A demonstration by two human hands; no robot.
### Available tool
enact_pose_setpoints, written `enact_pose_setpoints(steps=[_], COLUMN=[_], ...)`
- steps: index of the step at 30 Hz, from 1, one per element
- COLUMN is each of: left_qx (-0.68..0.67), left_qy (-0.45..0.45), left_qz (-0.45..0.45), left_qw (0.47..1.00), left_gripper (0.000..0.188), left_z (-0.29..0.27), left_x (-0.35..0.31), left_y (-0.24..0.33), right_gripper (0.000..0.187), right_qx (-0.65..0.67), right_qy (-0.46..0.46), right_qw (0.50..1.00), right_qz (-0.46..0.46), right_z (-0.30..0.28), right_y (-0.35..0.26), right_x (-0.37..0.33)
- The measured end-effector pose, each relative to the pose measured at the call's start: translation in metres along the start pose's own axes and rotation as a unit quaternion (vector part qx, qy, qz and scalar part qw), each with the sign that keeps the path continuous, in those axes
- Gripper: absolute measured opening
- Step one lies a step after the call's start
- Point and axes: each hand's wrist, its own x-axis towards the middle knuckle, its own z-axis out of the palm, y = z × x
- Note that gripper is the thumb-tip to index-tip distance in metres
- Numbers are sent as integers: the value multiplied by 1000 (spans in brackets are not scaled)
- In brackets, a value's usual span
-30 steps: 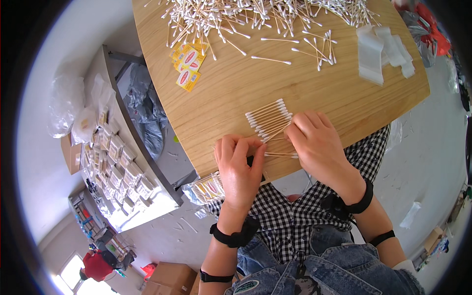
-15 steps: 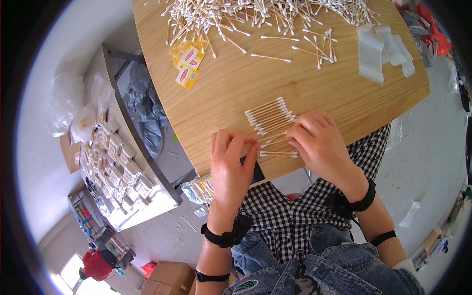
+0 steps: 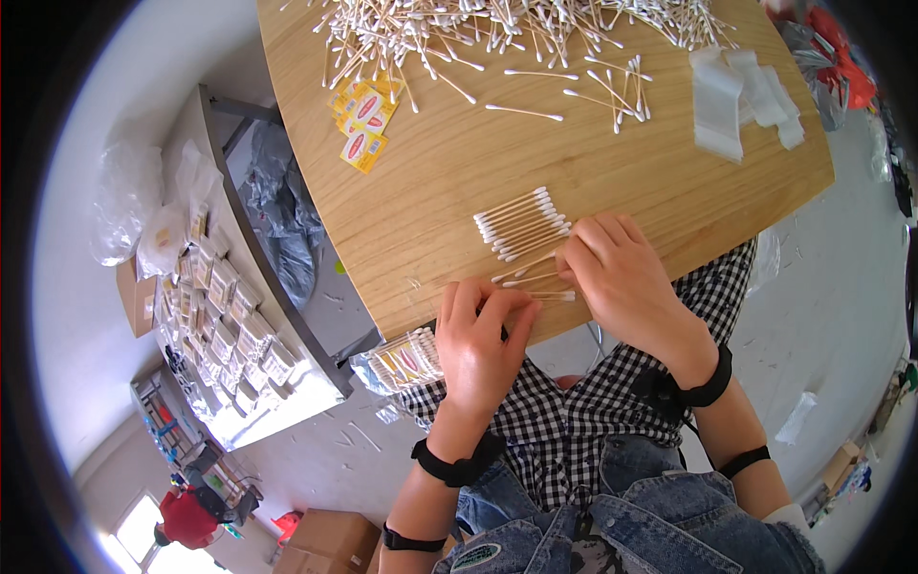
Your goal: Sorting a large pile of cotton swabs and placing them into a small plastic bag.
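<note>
A wooden table (image 3: 440, 210) carries a neat row of cotton swabs (image 3: 521, 222) near its front edge. A few loose swabs (image 3: 532, 278) lie just below that row, between my hands. My right hand (image 3: 626, 282) curls its fingertips down on the right ends of these loose swabs. At the table's edge my left hand (image 3: 483, 335) pinches a couple of swabs that stick out to the right. A big heap of swabs (image 3: 497, 24) covers the far side.
Yellow and red labels (image 3: 363, 120) lie at the table's left and clear plastic bags (image 3: 729, 96) at its right. A grey shelf with small packed boxes (image 3: 225, 316) stands to the left. A packed swab bundle (image 3: 404, 359) sits under the table edge. Cardboard boxes (image 3: 335, 536) stand on the floor.
My left hand has shifted slightly toward the right hand and curled its fingers. The loose swabs between the hands have spread a little. The neat row has not moved.
</note>
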Motion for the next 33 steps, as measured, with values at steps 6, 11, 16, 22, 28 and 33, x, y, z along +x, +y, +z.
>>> enact_pose_setpoints(steps=[6, 11, 16, 22, 28, 33], left_qx=[23, 31, 105, 266, 284, 306], left_qy=[51, 58, 16, -113, -100, -100], left_qz=[-9, -4, 72, 65, 74, 79], left_qw=[998, 998, 992, 955, 951, 943], left_gripper=[18, 32, 68, 111, 116, 116], left_z=[8, 7, 23, 50, 48, 45], left_x=[9, 17, 22, 36, 56, 41], left_y=[2, 6, 16, 20, 14, 11], right_gripper=[7, 9, 9, 10, 6, 10], right_qx=[61, 113, 30, -83, -144, -211], right_qy=[18, 30, 185, 187, 158, 119], right_qw=[998, 987, 948, 890, 866, 856], right_qz=[16, 108, 257, 407, 453, 458], right_z=[-6, -23, -55, -89, -91, -80], right_y=[3, 11, 50, 103, 133, 163], right_x=[-1, -8, -64, -173, -237, -249])
